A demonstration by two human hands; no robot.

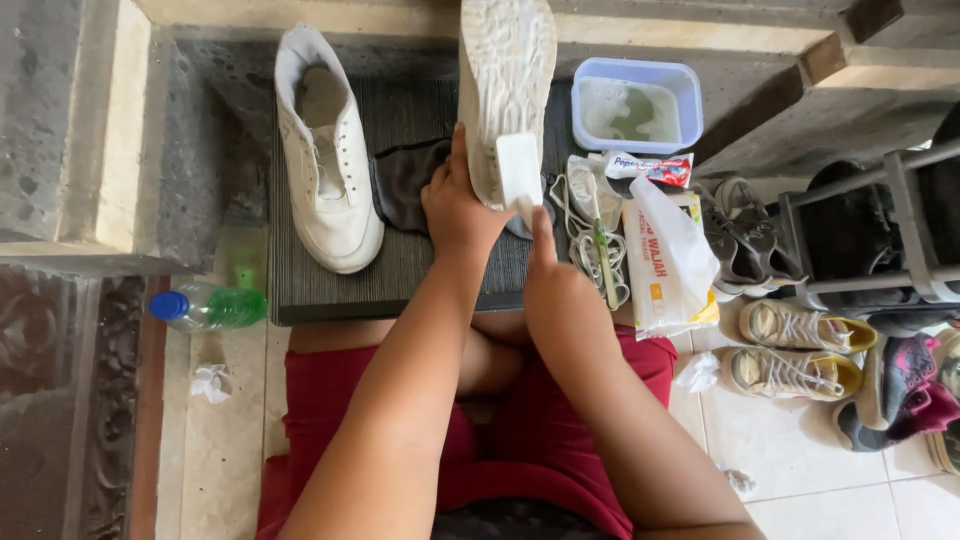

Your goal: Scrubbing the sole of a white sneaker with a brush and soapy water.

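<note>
Two hands work one upturned white shoe [505, 75] over the table's middle: left hand [458, 205] grips its heel edge, right hand [548, 275] presses a white sponge block [519, 170] against its sole.

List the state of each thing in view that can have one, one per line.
Left hand: gripping the held shoe.
Held shoe: tipped up, sole facing the camera.
Right hand: pressing a white block to the sole.
Other white shoe: upright on the dark mat, unlaced.
Plastic tub: lid off, holding cloudy water.
Green bottle: lying down, capped.
Laces: loose, in a pile.
</note>
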